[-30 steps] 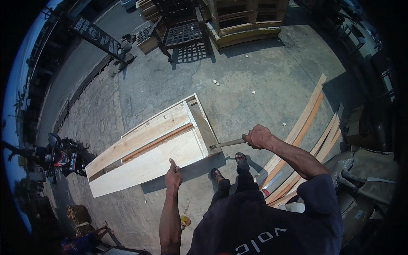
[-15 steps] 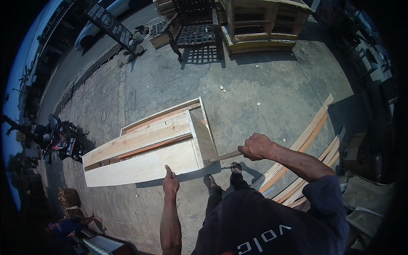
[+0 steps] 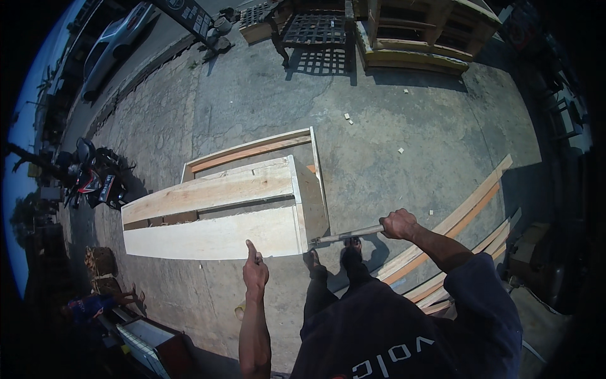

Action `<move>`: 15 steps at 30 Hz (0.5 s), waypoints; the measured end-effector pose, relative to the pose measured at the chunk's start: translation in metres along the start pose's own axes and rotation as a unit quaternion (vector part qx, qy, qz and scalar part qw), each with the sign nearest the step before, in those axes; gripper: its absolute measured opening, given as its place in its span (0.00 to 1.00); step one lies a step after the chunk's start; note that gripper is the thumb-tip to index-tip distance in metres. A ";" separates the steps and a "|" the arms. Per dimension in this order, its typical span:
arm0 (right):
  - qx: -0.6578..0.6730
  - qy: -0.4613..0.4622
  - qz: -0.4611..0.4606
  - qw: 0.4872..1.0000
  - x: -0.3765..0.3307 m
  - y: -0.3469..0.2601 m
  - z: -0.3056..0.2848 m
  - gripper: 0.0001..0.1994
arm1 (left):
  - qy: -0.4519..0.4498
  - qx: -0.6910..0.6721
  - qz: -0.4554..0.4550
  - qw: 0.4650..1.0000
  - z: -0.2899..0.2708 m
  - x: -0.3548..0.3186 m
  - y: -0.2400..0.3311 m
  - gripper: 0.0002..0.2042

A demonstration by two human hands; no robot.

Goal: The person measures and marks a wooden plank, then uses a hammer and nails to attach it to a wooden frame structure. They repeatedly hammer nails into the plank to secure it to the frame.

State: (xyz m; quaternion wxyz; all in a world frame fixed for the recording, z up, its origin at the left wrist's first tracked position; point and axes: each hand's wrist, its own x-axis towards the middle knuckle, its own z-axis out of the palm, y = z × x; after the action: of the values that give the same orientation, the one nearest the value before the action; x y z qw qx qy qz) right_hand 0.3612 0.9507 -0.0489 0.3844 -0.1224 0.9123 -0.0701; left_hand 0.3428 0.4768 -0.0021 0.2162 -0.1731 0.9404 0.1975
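A long wooden box (image 3: 208, 230) of pale boards lies on the concrete, with a lengthwise gap between its two upper boards. My right hand (image 3: 399, 224) is wrapped round the wooden handle of what looks like a hammer (image 3: 349, 235). The tool's far end is by the box's near right corner; I cannot tell if it touches. At the box's near edge is my left hand (image 3: 255, 273), one digit stretched over the board and the other fingers curled. What those fingers hold, if anything, is hidden. Behind the box lies a shallow wooden frame (image 3: 252, 150).
Long wood strips (image 3: 451, 218) lie to the right. Small wood offcuts (image 3: 347, 118) dot the concrete. A lattice-seated chair (image 3: 315, 28) and a wooden cabinet (image 3: 416, 60) stand at the back. To the left is a motorcycle (image 3: 95, 177); another person (image 3: 95, 306) shows at lower left.
My right hand and the hammer have shifted slightly right and down in the picture. My left hand stays near the box's front edge. The whole view has also shifted a little.
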 end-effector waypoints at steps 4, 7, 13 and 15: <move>0.012 0.026 -0.052 0.998 0.043 0.019 0.034 0.13 | 0.000 -0.024 -0.035 0.999 0.004 -0.007 -0.001 0.29; -0.013 0.094 -0.103 0.990 0.081 0.051 0.053 0.14 | 0.016 -0.072 -0.002 0.997 0.009 -0.012 -0.001 0.28; 0.167 0.153 -0.091 0.970 0.083 0.027 0.154 0.17 | 0.042 -0.003 -0.034 0.999 -0.003 -0.015 0.021 0.24; 0.185 0.150 -0.069 0.969 0.050 0.012 0.176 0.15 | 0.069 0.103 0.032 0.992 -0.004 -0.028 0.042 0.21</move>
State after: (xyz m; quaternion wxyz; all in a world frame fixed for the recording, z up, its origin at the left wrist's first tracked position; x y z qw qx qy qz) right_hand 0.4523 0.9420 -0.2079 0.2530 -0.1003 0.9202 -0.2813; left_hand 0.3478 0.5180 0.0269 0.1606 -0.1334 0.9734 0.0943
